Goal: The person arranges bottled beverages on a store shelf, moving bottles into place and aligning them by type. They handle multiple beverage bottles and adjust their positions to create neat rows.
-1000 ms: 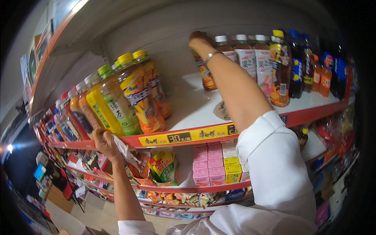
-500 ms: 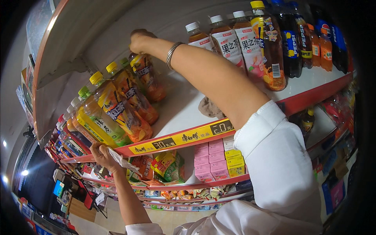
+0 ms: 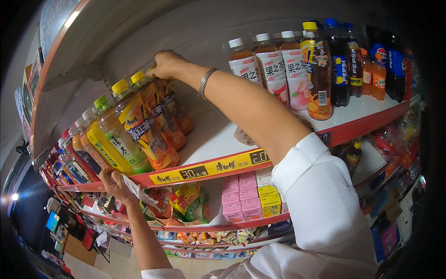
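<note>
The white shelf (image 3: 211, 132) with its red front edge spanned the view, bottles crowding both ends. On the right, white-capped bottles (image 3: 271, 69) stood well apart from the left-hand row, beyond the right forearm. In that row, the rear orange-labelled bottle (image 3: 180, 111) stood directly below the right hand (image 3: 163, 65), whose fingers were curled narrowly over its top, hiding the cap. Just in front of it stood two yellow-capped bottles (image 3: 146, 132). The left hand (image 3: 117, 186) was at the shelf's front edge, below and nearer than the rear bottle, pinching a crumpled white cloth (image 3: 139, 191). A grey-brown cloth (image 3: 243, 136) lay on the shelf, partly behind the right forearm. A silvery bracelet (image 3: 205, 84) circled the right wrist.
</note>
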Demonstrator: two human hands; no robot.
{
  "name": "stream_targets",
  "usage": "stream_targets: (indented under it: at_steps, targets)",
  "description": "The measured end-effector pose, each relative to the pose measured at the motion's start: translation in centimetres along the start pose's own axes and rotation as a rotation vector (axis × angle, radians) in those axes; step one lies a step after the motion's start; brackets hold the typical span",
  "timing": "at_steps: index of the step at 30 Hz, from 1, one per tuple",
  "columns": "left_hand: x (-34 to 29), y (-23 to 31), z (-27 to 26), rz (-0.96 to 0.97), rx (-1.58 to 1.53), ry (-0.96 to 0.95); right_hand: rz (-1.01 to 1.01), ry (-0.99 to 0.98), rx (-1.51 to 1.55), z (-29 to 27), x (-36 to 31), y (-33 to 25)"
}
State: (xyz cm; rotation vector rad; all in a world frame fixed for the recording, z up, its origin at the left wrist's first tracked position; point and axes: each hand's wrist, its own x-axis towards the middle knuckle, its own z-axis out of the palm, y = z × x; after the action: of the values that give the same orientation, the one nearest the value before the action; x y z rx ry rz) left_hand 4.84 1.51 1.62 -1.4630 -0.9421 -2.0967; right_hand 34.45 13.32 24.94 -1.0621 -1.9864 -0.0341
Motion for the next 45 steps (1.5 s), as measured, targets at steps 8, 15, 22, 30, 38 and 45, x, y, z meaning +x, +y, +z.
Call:
stream_targets:
  at_steps: [8, 15, 22, 30, 38, 45]
  targets:
    - [-0.1, 0.0, 0.9, -0.05, -0.042, -0.018, -0.319, -0.108, -0.297, -5.0, -0.6, 2.2]
    - [-0.7, 1.6, 0.5, -0.059, -0.017, 0.039, -0.459, 0.409, -0.231, -21.1, -12.1, 4.3]
    - [-0.9, -0.3, 0.3, -0.064, -0.088, 0.016, 0.079, 0.31, -0.617, -24.9, -19.3, 12.2]
    - [-1.1, -0.1, 0.6, -0.083, -0.128, -0.018, 0.255, 0.456, -0.028, -23.6, -20.4, 15.1]
    - [-1.1, 0.3, 1.1, -0.079, -0.158, -0.022, -0.267, 0.444, 0.428, -24.0, -19.7, 4.9]
    - [-0.6, 1.4, -0.4, -0.09, -0.089, -0.01, -0.129, 0.36, 0.884, -13.8, -11.9, -2.1]
